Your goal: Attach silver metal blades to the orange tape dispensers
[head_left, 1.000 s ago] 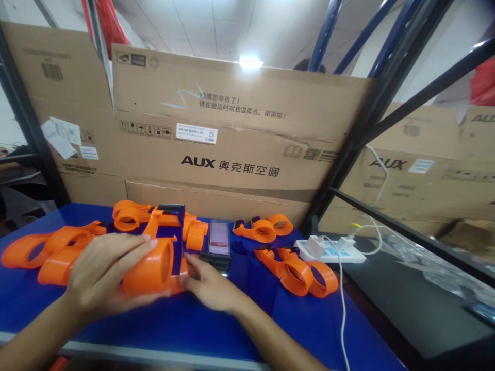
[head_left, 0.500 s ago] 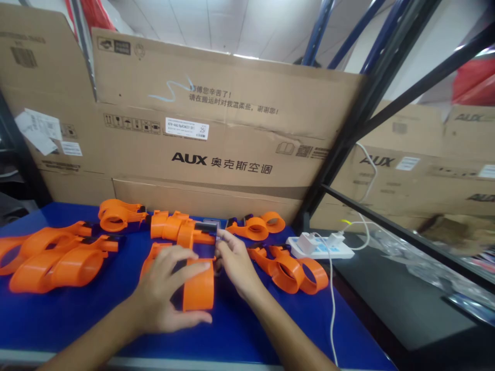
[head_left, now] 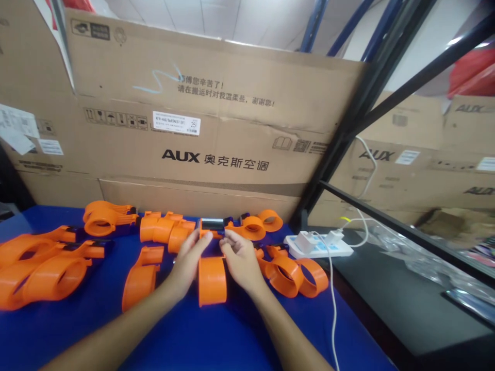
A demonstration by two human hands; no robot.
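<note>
Big brown cardboard boxes [head_left: 216, 129] stand like a wall at the back, and a black metal rack [head_left: 348, 139] goes up on the right. In front of them lies a blue surface [head_left: 193, 335]. Many orange plastic things with round rings lie on it. A heap [head_left: 42, 263] of them sits far to the left, and a row [head_left: 166, 229] runs along the back. A pair [head_left: 294, 273] lies to the right, and a single one [head_left: 141, 278] lies just beside the left arm. No hand touches any of these, and the picture does not show which of them are done. A white power strip [head_left: 319, 246] with plugs in it lies near the pair. In the middle of the surface, close to the person, rests the orange piece [head_left: 212, 281], its round end toward the person. It looks like the only one being worked on. The left hand [head_left: 189, 260] is on its left side and the right hand [head_left: 242, 260] is on its right side. The fingers [head_left: 204, 238] of both hands are bent and pinch the far end of the orange piece, almost tip to tip. Just past them sits a small dark part [head_left: 211, 224], and it is too small to tell what it is.
</note>
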